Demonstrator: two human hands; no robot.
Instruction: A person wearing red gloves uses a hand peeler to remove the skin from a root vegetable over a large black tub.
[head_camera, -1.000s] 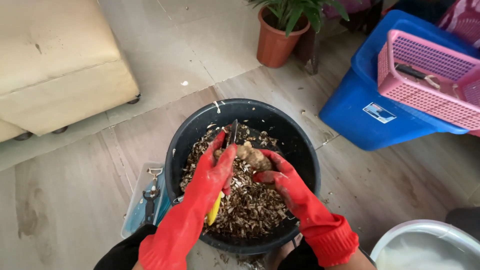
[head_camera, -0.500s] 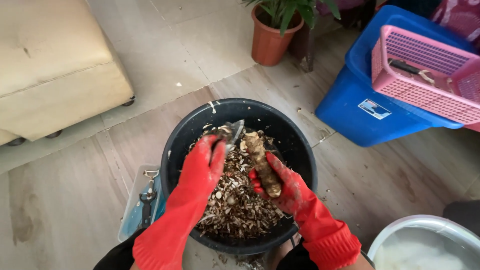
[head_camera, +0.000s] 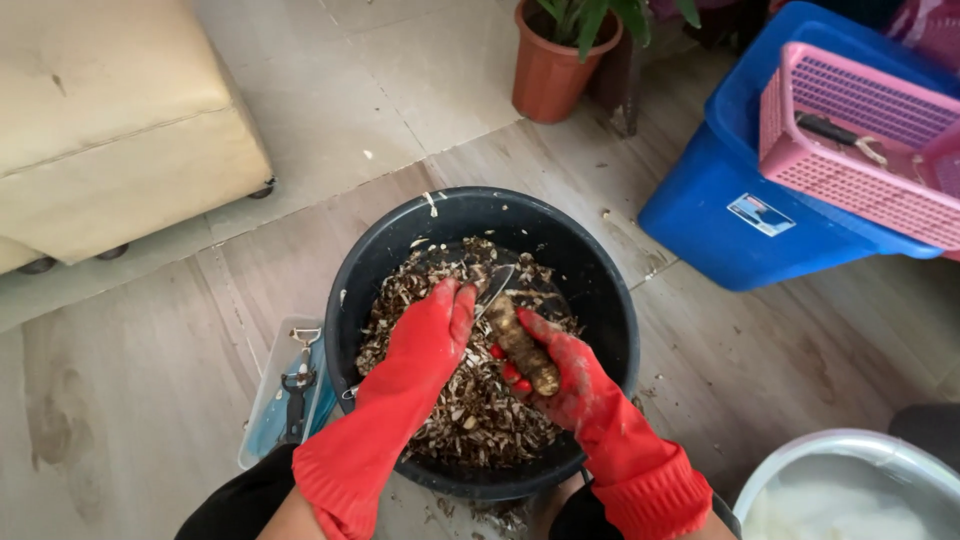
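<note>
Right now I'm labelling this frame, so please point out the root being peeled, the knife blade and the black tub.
root (head_camera: 525, 350), head view, on the middle of its brown skin.
knife blade (head_camera: 495, 285), head view, on the flat of the blade.
black tub (head_camera: 600, 290), head view, on its bare inner wall.
</note>
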